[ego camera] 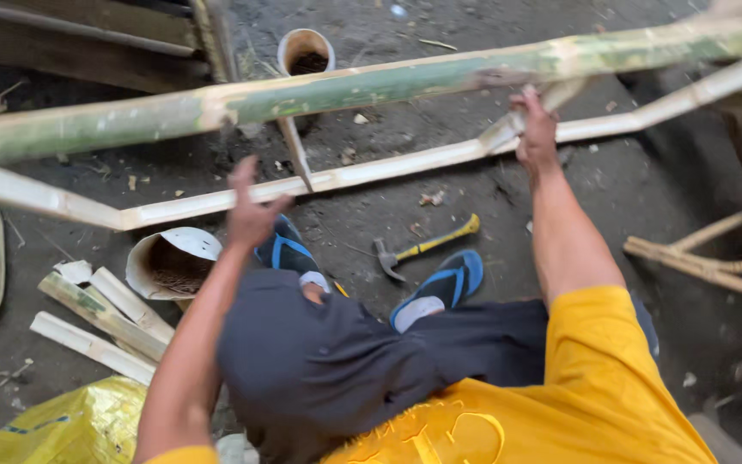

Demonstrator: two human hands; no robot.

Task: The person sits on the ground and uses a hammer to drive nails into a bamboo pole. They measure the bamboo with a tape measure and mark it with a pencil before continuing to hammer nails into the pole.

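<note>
Our right hand (536, 129) grips the split bamboo strip (405, 161) (pale, bent). Our left hand (249, 210), fingers spread loose, hovers just beside it.

Outdoor or open-shed bamboo workshop, rough and informal. Bare dirt floor (440, 180), dark, littered with chips and shavings. Long green bamboo pole (345, 90) laid across the scene, with pale split bamboo strips (388, 167) joined into a frame beside it. Offcut bamboo pieces (100, 322) lie on the floor near its left edge. Yellow-handled claw hammer (422, 247) on the ground. Cut bamboo tubes (306, 50) hold dark contents, possibly nails. Weathered timber planks (70, 34) at far left corner.
</note>
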